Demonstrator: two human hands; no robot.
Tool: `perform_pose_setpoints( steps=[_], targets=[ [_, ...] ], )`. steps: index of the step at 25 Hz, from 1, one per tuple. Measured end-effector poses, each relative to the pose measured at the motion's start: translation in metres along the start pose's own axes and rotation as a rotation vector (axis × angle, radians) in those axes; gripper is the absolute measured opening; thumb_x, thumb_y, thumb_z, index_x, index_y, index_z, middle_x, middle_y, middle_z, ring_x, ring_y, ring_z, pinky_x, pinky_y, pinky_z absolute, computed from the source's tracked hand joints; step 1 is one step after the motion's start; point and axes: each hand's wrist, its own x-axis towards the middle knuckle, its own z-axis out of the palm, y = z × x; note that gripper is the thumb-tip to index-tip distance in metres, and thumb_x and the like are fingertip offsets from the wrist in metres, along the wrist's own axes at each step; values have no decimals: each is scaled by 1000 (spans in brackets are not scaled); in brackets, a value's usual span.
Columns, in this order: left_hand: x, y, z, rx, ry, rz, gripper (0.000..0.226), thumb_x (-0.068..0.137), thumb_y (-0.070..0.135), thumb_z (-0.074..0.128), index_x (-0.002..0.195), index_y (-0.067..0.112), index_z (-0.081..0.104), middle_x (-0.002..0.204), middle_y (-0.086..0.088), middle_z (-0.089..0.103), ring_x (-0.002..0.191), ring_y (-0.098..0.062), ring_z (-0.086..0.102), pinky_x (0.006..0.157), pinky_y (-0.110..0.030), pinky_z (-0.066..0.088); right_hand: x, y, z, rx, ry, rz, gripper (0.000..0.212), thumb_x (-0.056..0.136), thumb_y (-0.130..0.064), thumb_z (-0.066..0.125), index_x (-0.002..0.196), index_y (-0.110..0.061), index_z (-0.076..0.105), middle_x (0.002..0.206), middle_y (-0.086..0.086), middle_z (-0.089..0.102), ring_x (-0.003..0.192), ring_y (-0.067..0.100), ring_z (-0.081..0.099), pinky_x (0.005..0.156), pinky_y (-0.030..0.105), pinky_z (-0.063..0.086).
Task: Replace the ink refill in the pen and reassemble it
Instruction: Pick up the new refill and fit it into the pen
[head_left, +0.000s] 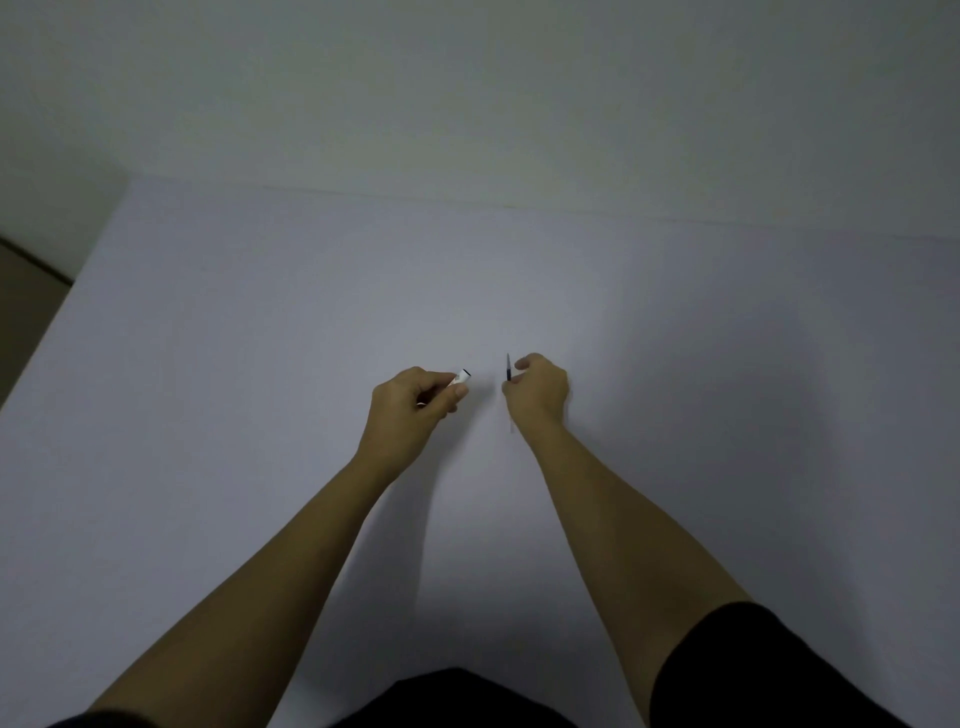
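Note:
My left hand (415, 402) is closed around a white pen barrel (460, 378), whose dark open end sticks out toward the right past my thumb. My right hand (537, 387) pinches a thin ink refill (508, 368) that stands nearly upright, its dark tip pointing away from me; a pale lower stretch of it shows below the hand. The barrel's open end and the refill are a short gap apart above the middle of the white table (260, 364). Most of the barrel is hidden inside my left fist.
The white table runs to a pale wall at the back. Its left edge falls off to a darker floor (26, 312). My dark sleeve (753, 670) and dark clothing lie at the bottom of the view.

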Motion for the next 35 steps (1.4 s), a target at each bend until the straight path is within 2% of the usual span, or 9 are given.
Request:
perform_pose_setpoints(
  steps=[2,5,10,15,19,25,28,32,35],
  targets=[
    [-1,-1,-1,3,-1,-8,12,86,26,64,91,18,72,77,0,66,74,-19,67,74,-35,57,-2,-4,-2,235,-19,97,32,80,-7,66,111,-4,63,108,14,71,100,26,66,81,24,46],
    [-2,-1,0,39,-8,-2,12,86,27,64,92,20,72,76,5,65,74,-14,65,71,-28,54,-10,-9,-14,692,-130,188,31,83,-7,65,113,-1,62,104,12,68,93,20,63,87,27,51],
    [-11,0,4,83,-88,-7,18,87,21,62,102,20,71,85,3,65,75,-10,59,68,-21,46,-29,-4,-49,1091,-120,167,14,83,-3,65,96,-7,62,86,3,66,79,10,64,69,16,53],
    [-20,13,8,130,-125,57,26,87,14,59,110,22,68,84,-1,62,70,-5,53,61,-5,37,-47,-4,-75,1104,-71,86,10,81,-6,67,84,-16,63,82,2,68,77,11,65,81,24,52],
    [-27,27,9,158,-118,127,26,88,14,58,110,21,68,79,2,59,70,-4,52,61,-1,35,-60,-6,-82,1101,-85,35,11,82,-7,67,85,-17,62,82,1,68,80,11,65,85,26,51],
    [-32,39,2,178,-109,206,28,91,21,57,118,23,63,77,-2,62,67,-4,52,62,-7,35,-78,-9,-92,1160,-163,-41,3,85,-12,64,87,-14,62,82,-1,68,80,9,67,74,17,53],
    [-35,41,0,146,-84,185,33,92,26,56,124,27,57,74,3,60,63,-2,52,60,-5,38,-84,-10,-96,1131,-164,-108,11,90,-21,59,84,-14,64,84,0,68,77,5,68,71,15,55],
    [-38,50,2,135,-31,192,9,90,27,57,97,25,64,65,13,55,59,5,51,54,-4,37,-92,-11,-96,972,-164,-110,10,85,-26,65,82,-17,69,93,3,66,85,13,66,74,19,54],
    [-39,55,2,123,-23,216,12,91,27,57,93,19,66,63,12,54,56,4,48,52,-6,36,-97,-12,-96,856,-239,-124,13,83,-37,66,77,-28,73,91,-5,69,94,14,65,76,20,51]
  ],
)
